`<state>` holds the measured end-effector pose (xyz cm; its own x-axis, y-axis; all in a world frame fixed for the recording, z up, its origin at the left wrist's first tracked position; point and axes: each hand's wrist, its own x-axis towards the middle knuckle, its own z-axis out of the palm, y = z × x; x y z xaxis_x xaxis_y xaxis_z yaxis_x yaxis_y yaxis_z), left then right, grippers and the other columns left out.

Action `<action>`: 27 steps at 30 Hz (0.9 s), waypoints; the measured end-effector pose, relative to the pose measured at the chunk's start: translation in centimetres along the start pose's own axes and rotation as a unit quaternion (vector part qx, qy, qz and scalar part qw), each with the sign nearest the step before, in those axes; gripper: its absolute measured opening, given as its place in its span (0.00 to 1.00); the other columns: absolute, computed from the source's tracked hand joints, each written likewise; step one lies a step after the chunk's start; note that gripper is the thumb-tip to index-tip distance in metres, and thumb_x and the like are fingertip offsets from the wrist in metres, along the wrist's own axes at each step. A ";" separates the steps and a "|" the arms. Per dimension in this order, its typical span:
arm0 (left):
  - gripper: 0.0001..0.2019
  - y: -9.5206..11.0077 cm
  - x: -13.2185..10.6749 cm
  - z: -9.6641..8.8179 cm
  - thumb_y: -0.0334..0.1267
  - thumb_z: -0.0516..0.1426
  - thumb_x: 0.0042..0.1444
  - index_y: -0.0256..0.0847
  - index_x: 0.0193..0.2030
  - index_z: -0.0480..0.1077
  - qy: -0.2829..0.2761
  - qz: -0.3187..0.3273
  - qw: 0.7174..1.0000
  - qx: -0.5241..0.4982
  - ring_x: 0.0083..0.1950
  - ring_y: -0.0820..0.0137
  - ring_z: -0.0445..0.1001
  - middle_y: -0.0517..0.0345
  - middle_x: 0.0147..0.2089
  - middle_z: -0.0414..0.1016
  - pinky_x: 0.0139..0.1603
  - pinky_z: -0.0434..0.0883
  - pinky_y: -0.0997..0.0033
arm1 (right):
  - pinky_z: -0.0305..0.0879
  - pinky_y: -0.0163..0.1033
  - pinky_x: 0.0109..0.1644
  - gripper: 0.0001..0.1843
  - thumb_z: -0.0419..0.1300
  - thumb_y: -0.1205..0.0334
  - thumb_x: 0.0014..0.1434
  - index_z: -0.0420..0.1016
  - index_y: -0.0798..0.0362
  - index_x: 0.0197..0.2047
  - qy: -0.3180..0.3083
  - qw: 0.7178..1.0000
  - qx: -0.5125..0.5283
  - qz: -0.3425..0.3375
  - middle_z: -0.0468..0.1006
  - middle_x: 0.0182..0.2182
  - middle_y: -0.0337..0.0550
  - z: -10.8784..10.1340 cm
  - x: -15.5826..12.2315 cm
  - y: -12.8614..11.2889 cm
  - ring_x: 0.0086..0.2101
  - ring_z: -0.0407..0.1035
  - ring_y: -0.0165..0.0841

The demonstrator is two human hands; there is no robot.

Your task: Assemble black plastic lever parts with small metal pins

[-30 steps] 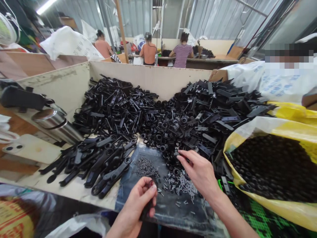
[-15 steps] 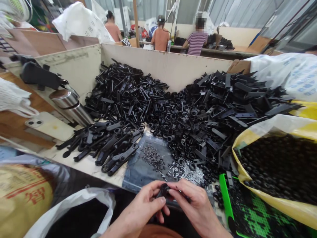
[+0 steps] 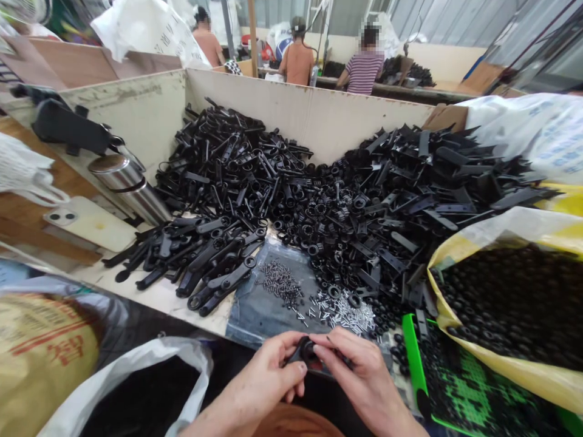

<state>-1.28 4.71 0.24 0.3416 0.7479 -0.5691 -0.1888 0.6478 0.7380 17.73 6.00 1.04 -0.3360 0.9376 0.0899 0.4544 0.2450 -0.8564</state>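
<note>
Close in front of me, my left hand [image 3: 268,371] is closed around a black plastic part with a ring-shaped end [image 3: 305,348]. My right hand [image 3: 357,367] meets it from the other side, thumb and fingers pinched at the ring; whatever small piece they grip is mostly hidden. Just beyond my hands, a dark sheet [image 3: 249,315] carries a heap of short silvery pins [image 3: 348,315] and a heap of tiny dark grey pieces [image 3: 280,282]. Left of the sheet lie black ring-ended handles [image 3: 214,258] in a loose row.
Black parts are heaped at the back left [image 3: 228,152] and right [image 3: 410,182]. On the right stand a yellow sack of black rings [image 3: 514,303] and a green tray [image 3: 414,364]. Leftward are a steel flask [image 3: 132,188], a phone [image 3: 91,223] and an open white sack [image 3: 200,358]. Several people work behind the partition.
The fingers of my left hand have curled in closer under the black part, and its ring end shows more plainly. My right hand stays pinched at it. The view has shifted slightly.
</note>
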 end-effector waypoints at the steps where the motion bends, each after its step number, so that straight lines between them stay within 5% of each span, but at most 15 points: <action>1: 0.22 0.0 0.0 0.0 0.30 0.60 0.49 0.38 0.53 0.72 -0.001 -0.002 1.000 -0.003 0.28 0.76 0.70 0.56 0.39 0.77 0.27 0.61 0.75 | 0.68 0.33 0.31 0.18 0.54 0.53 0.71 0.84 0.49 0.39 0.007 1.000 0.004 0.010 0.77 0.26 0.40 0.1 -0.1 0.0 0.27 0.73 0.32; 7: 0.20 0.0 -0.2 0.4 0.34 0.62 0.48 0.38 0.51 0.73 0.024 -0.005 1.000 -0.009 0.28 0.76 0.69 0.56 0.39 0.77 0.26 0.61 0.75 | 0.70 0.32 0.31 0.16 0.57 0.51 0.69 0.84 0.48 0.39 0.069 0.996 0.023 0.056 0.78 0.26 0.40 1.6 -0.8 0.1 0.26 0.72 0.33; 14: 0.15 -0.4 0.2 0.8 0.38 0.61 0.55 0.37 0.50 0.74 0.016 0.044 0.994 0.100 0.26 0.77 0.64 0.56 0.39 0.76 0.27 0.63 0.75 | 0.70 0.31 0.31 0.15 0.58 0.53 0.69 0.84 0.49 0.36 0.128 0.989 0.040 0.064 0.80 0.27 0.41 2.9 -1.7 -0.2 0.26 0.74 0.33; 19: 0.14 -0.6 -0.2 1.0 0.44 0.58 0.61 0.40 0.48 0.76 0.050 0.070 0.982 0.171 0.26 0.73 0.67 0.57 0.35 0.77 0.28 0.64 0.73 | 0.72 0.32 0.33 0.11 0.60 0.55 0.68 0.84 0.48 0.44 0.144 0.985 0.049 0.076 0.81 0.29 0.41 3.5 -2.8 -0.1 0.28 0.76 0.33; 23: 0.12 0.0 -0.9 1.5 0.43 0.58 0.63 0.43 0.48 0.77 0.061 0.121 0.968 0.212 0.39 0.64 0.76 0.54 0.39 0.81 0.42 0.69 0.70 | 0.74 0.33 0.37 0.12 0.62 0.54 0.66 0.85 0.47 0.45 0.167 0.978 0.056 0.109 0.82 0.32 0.42 4.2 -3.7 0.6 0.31 0.77 0.35; 27: 0.13 0.7 -1.2 1.6 0.42 0.53 0.66 0.44 0.51 0.75 0.030 0.127 0.951 0.280 0.39 0.65 0.78 0.56 0.37 0.82 0.42 0.70 0.71 | 0.73 0.33 0.33 0.25 0.62 0.48 0.65 0.74 0.47 0.62 0.163 0.962 0.142 0.166 0.76 0.25 0.37 4.7 -4.0 1.1 0.27 0.73 0.33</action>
<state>-0.31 4.06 2.00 0.2940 0.8881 -0.3533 0.2679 0.2782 0.9224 15.72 1.32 -2.62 0.0855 0.9916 -0.0973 0.2319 -0.1148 -0.9659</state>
